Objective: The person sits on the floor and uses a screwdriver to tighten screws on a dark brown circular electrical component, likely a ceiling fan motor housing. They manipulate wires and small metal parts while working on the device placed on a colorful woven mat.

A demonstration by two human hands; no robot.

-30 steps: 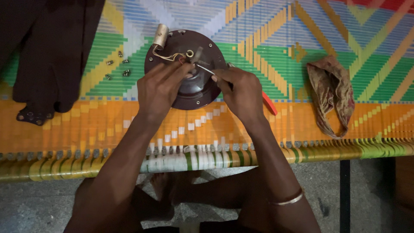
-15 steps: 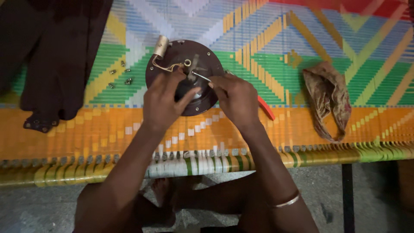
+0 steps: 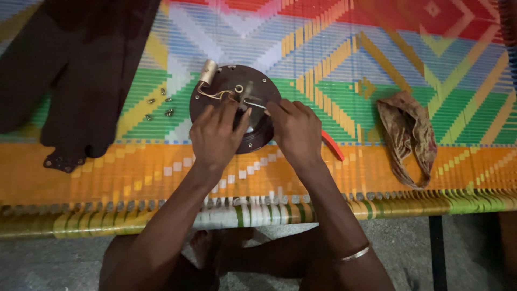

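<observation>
While the left hand (image 3: pixel 216 134) lies flat, fingers spread, on the round brown motor housing (image 3: pixel 235 112), the right hand (image 3: pixel 295 129) grips a red-handled screwdriver (image 3: pixel 332 144) tight, tip at the hub.

Work surface: a woven cot (image 3: pixel 377 70), strung with bands in orange, green, blue, white, yellow and red, forming diamond and zigzag patterns. The near edge is wrapped over a rail (image 3: pixel 161 218). One dark leg (image 3: pixel 437 253) shows at lower right. Below it, a grey concrete floor (image 3: pixel 43 264), mottled. Light is dim and warm, falling evenly across the weave. No walls in view.
</observation>
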